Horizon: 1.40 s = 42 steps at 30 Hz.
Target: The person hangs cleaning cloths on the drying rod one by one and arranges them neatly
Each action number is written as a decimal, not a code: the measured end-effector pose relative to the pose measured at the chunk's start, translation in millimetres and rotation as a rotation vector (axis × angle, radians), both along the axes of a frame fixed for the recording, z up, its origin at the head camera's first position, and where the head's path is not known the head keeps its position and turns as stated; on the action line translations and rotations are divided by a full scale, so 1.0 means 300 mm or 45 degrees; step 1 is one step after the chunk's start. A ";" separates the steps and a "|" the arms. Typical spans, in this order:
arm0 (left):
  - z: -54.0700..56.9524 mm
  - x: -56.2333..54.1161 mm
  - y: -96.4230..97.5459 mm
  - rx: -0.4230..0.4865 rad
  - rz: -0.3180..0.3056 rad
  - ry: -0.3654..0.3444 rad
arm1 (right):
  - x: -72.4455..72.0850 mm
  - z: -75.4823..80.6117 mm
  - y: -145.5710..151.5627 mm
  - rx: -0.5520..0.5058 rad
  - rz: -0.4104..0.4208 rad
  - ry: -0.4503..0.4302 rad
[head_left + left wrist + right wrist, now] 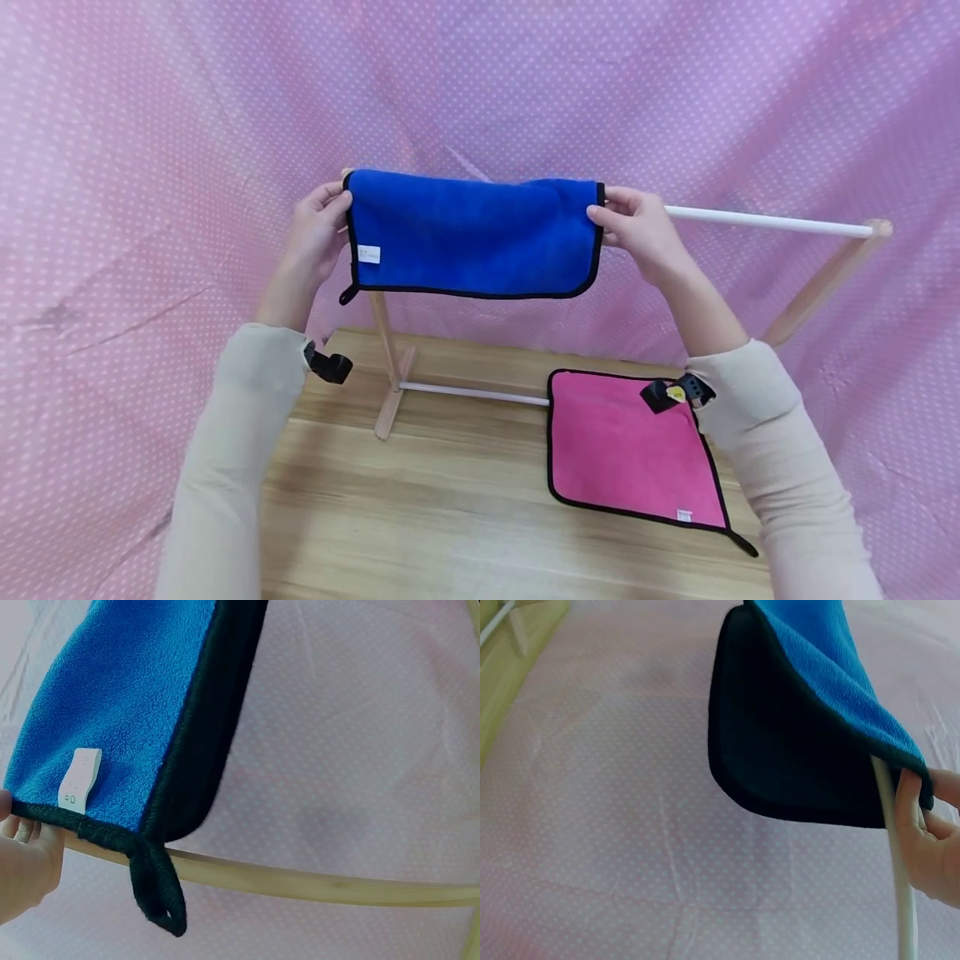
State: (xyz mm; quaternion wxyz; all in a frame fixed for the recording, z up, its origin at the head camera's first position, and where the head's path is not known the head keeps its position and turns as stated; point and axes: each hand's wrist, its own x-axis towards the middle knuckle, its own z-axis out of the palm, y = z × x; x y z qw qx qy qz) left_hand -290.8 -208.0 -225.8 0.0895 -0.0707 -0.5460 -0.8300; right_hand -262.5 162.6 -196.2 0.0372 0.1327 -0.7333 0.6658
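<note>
A blue towel with black edging, a white label and a corner loop hangs folded over the white top bar of a wooden rack. At the towel's left edge my left hand pinches the border near the fold, thumb in front. My right hand pinches the opposite edge, close to the bar. In the right wrist view the towel's back flap hangs behind the bar. The left wrist view shows the black loop dangling beside the rack's wooden upright.
A pink towel with black edging lies flat on the wooden table, below my right forearm. The rack's lower white bar runs toward it from a wooden foot. Pink dotted cloth surrounds the table.
</note>
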 end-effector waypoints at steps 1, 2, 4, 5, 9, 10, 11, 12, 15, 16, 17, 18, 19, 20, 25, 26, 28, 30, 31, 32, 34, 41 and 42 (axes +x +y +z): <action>-0.010 -0.002 0.000 0.000 0.002 -0.001 | 0.003 -0.010 -0.002 -0.004 -0.026 0.018; -0.020 -0.004 0.000 0.000 0.003 0.000 | 0.007 -0.020 -0.003 -0.002 -0.049 0.040; -0.038 -0.006 0.002 0.001 -0.002 0.004 | 0.009 -0.042 -0.006 0.017 -0.112 0.084; -0.045 -0.008 0.002 -0.001 -0.005 0.008 | 0.009 -0.053 -0.009 0.026 -0.138 0.112; -0.081 -0.016 -0.001 -0.052 -0.004 0.025 | 0.002 -0.091 -0.020 0.063 -0.224 0.217; -0.091 -0.018 -0.002 -0.061 -0.007 0.030 | 0.000 -0.099 -0.021 0.061 -0.233 0.242; -0.101 -0.021 -0.003 -0.086 -0.007 0.034 | -0.001 -0.104 -0.022 0.069 -0.244 0.264; -0.111 -0.023 -0.004 -0.106 -0.007 0.041 | -0.003 -0.109 -0.022 0.074 -0.255 0.282; -0.132 -0.027 -0.005 -0.152 -0.012 0.076 | -0.005 -0.117 -0.018 0.107 -0.284 0.332; -0.134 -0.028 -0.004 -0.160 -0.005 0.094 | -0.005 -0.118 -0.016 0.122 -0.294 0.344; -0.135 -0.030 -0.003 -0.173 0.010 0.113 | -0.005 -0.119 -0.015 0.136 -0.305 0.355; -0.132 -0.032 -0.002 -0.180 0.026 0.133 | -0.005 -0.119 -0.014 0.150 -0.314 0.365; -0.129 -0.033 -0.002 -0.173 0.045 0.149 | -0.006 -0.118 -0.012 0.163 -0.323 0.371; -0.124 -0.034 -0.001 -0.154 0.057 0.161 | -0.007 -0.117 -0.012 0.175 -0.332 0.375; -0.088 -0.037 0.004 -0.095 0.141 0.176 | -0.012 -0.111 -0.016 0.190 -0.355 0.359; -0.081 -0.038 0.005 -0.099 0.154 0.174 | -0.013 -0.111 -0.018 0.189 -0.355 0.358; -0.072 -0.038 0.007 -0.109 0.183 0.167 | -0.016 -0.111 -0.024 0.185 -0.355 0.363; -0.067 -0.038 0.008 -0.106 0.198 0.158 | -0.021 -0.114 -0.031 0.176 -0.346 0.376; -0.067 -0.039 0.008 -0.112 0.216 0.154 | -0.023 -0.115 -0.034 0.180 -0.348 0.383; -0.068 -0.040 0.007 -0.108 0.227 0.151 | -0.026 -0.117 -0.037 0.186 -0.346 0.388; -0.071 -0.041 0.005 -0.089 0.253 0.151 | -0.030 -0.122 -0.044 0.202 -0.341 0.402; -0.074 -0.044 0.005 -0.074 0.332 0.176 | -0.035 -0.135 -0.048 0.255 -0.315 0.464; -0.073 -0.044 0.007 -0.078 0.337 0.176 | -0.034 -0.138 -0.046 0.258 -0.306 0.474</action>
